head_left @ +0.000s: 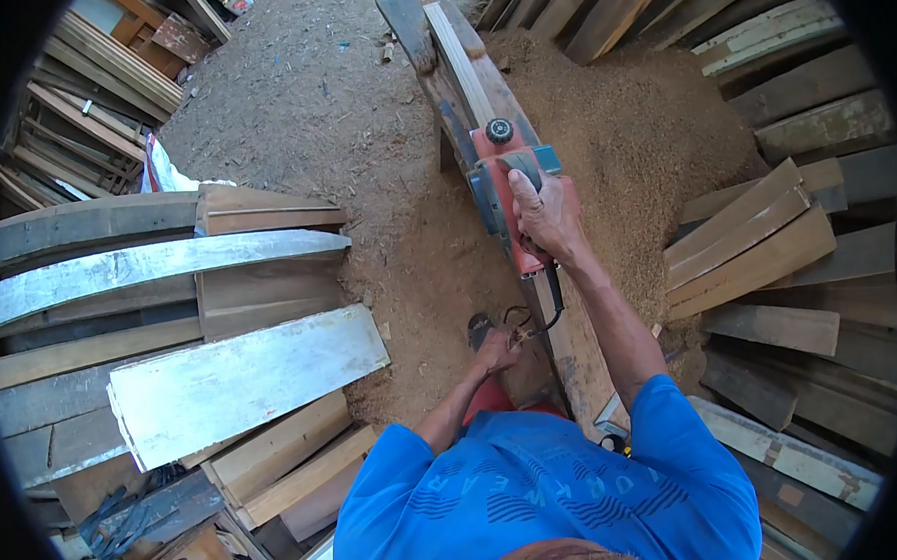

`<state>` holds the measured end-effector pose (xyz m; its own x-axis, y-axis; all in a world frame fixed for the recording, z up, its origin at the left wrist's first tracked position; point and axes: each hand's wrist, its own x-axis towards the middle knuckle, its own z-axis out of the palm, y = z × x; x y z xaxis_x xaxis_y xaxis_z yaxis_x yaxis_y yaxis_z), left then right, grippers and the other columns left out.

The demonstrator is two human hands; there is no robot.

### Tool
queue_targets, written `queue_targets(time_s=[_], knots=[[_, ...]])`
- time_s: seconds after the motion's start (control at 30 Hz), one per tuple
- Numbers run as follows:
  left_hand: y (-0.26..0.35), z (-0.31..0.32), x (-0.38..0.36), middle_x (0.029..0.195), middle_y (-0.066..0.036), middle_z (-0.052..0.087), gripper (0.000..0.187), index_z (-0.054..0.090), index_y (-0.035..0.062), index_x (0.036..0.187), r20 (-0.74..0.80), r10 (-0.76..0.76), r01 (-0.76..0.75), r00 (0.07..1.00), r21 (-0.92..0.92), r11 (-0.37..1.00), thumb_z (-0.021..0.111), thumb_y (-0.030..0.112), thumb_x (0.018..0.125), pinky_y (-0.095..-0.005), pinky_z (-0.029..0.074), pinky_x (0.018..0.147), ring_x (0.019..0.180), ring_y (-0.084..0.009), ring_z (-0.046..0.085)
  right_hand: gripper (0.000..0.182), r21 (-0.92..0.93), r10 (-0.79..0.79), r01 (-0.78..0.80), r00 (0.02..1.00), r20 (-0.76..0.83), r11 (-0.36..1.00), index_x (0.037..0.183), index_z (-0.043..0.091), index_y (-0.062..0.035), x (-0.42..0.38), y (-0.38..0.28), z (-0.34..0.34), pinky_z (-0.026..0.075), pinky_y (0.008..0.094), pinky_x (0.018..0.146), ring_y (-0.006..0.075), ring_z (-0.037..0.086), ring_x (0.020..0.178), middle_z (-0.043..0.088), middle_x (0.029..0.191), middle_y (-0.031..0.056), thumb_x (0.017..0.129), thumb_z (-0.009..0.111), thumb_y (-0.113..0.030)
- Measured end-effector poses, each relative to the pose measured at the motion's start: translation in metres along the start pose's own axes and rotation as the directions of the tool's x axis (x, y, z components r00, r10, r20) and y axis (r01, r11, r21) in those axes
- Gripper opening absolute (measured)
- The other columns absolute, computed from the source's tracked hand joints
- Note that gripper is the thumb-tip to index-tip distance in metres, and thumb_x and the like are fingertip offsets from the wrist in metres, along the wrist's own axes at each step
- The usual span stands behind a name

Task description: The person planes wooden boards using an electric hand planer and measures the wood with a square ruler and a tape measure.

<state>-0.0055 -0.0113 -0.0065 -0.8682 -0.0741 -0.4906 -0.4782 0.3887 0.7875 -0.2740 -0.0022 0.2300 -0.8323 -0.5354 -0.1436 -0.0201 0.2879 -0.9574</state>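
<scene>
A red electric planer with a black front knob sits on a long, narrow wooden strip lying along a plank bench. My right hand is wrapped round the planer's rear handle, thumb on top. From the back of the tool a black power cord bends down toward my left hand. That hand is low, left of the bench, with its fingers closed on the cord. Part of the strip is hidden under the planer and my right arm.
Stacked boards fill the left side, with a white-painted board on top. More planks lean in rows on the right. Wood shavings cover the ground by the bench. A square-like metal tool lies near my body.
</scene>
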Motion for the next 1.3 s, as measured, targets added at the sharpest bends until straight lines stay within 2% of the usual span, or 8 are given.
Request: queue_targets(time_s=[0.17, 0.23, 0.3, 0.43, 0.5, 0.73, 0.83, 1.3], knots=[[0.028, -0.051, 0.034, 0.126, -0.027, 0.063, 0.043, 0.063, 0.0015, 0.122, 0.194, -0.100, 0.099, 0.976, 0.012, 0.995, 0.064, 0.017, 0.082, -0.0462, 0.045, 0.104, 0.121, -0.0435, 0.057, 0.068, 0.006, -0.021, 0.021, 1.000, -0.001, 1.000, 0.093, 0.060, -0.0009, 0.042, -0.009, 0.007, 0.050, 0.0355, 0.050, 0.0178, 0.063, 0.053, 0.060, 0.062, 0.0050, 0.097, 0.052, -0.068], [0.032, -0.065, 0.050, 0.133, -0.029, 0.059, 0.052, 0.055, -0.0014, 0.132, 0.143, -0.061, 0.084, 0.988, -0.166, 0.982, 0.063, 0.018, 0.084, -0.0454, 0.043, 0.109, 0.127, -0.0438, 0.055, 0.067, -0.004, 0.006, -0.006, 1.000, 0.006, 1.000, 0.091, 0.060, -0.0012, 0.056, -0.018, 0.008, 0.049, 0.0355, 0.050, 0.0175, 0.063, 0.053, 0.059, 0.061, 0.0048, 0.097, 0.053, -0.068], [0.004, -0.056, 0.072, 0.140, -0.031, 0.055, 0.062, 0.045, -0.0051, 0.142, -0.238, 0.067, -0.175, 0.969, -0.467, 0.867, 0.061, 0.019, 0.088, -0.0451, 0.040, 0.113, 0.133, -0.0441, 0.052, 0.067, 0.000, -0.006, 0.006, 1.000, -0.002, 1.000, 0.089, 0.060, -0.0015, 0.072, -0.021, 0.011, 0.049, 0.0355, 0.050, 0.0174, 0.062, 0.053, 0.059, 0.061, 0.0047, 0.098, 0.053, -0.067], [0.004, -0.105, 0.152, 0.145, -0.034, 0.049, 0.067, 0.028, -0.0087, 0.152, -0.487, -0.013, -0.115, 0.873, -0.233, 0.966, 0.055, 0.020, 0.097, -0.0461, 0.036, 0.117, 0.139, -0.0447, 0.047, 0.066, 0.009, -0.032, 0.032, 0.999, 0.000, 0.999, 0.085, 0.060, -0.0014, 0.108, -0.026, 0.016, 0.049, 0.0357, 0.050, 0.0175, 0.062, 0.053, 0.059, 0.060, 0.0048, 0.099, 0.052, -0.066], [0.024, -0.143, 0.189, 0.146, -0.034, 0.048, 0.066, 0.027, -0.0077, 0.153, -0.569, -0.034, -0.046, 0.821, -0.124, 0.991, 0.053, 0.020, 0.100, -0.0477, 0.036, 0.116, 0.139, -0.0464, 0.046, 0.055, 0.009, -0.024, 0.024, 1.000, -0.008, 1.000, 0.105, 0.068, -0.0043, 0.130, -0.025, 0.021, 0.048, 0.0313, 0.049, 0.0117, 0.059, 0.053, 0.059, 0.064, 0.0011, 0.101, 0.055, -0.058], [0.047, -0.184, 0.302, 0.141, -0.032, 0.052, 0.062, 0.029, 0.0010, 0.156, -0.685, -0.131, -0.208, 0.717, -0.389, 0.898, 0.051, 0.023, 0.103, -0.0535, 0.042, 0.107, 0.129, -0.0489, 0.052, 0.055, -0.034, -0.017, 0.018, 1.000, 0.024, 0.999, 0.125, 0.070, -0.0084, 0.195, -0.045, 0.027, 0.048, 0.0290, 0.050, 0.0092, 0.058, 0.053, 0.059, 0.067, -0.0007, 0.103, 0.054, -0.056], [0.027, -0.177, 0.326, 0.136, -0.031, 0.055, 0.057, 0.036, 0.0024, 0.154, -0.734, -0.063, -0.363, 0.676, -0.407, 0.839, 0.050, 0.021, 0.102, -0.0546, 0.044, 0.102, 0.123, -0.0494, 0.055, 0.053, -0.031, 0.008, -0.008, 1.000, 0.006, 0.999, 0.124, 0.070, -0.0087, 0.225, -0.052, 0.031, 0.048, 0.0294, 0.050, 0.0098, 0.058, 0.053, 0.059, 0.067, -0.0003, 0.103, 0.053, -0.055], [0.043, -0.179, 0.308, 0.135, -0.031, 0.053, 0.060, 0.034, -0.0043, 0.153, -0.809, -0.050, -0.145, 0.585, -0.165, 0.975, 0.051, 0.022, 0.102, -0.0535, 0.041, 0.105, 0.123, -0.0495, 0.052, 0.045, -0.046, 0.003, -0.004, 1.000, -0.021, 0.999, 0.098, 0.067, -0.0066, 0.360, -0.075, 0.054, 0.047, 0.0280, 0.048, 0.0100, 0.057, 0.053, 0.059, 0.069, -0.0006, 0.102, 0.056, -0.050]])
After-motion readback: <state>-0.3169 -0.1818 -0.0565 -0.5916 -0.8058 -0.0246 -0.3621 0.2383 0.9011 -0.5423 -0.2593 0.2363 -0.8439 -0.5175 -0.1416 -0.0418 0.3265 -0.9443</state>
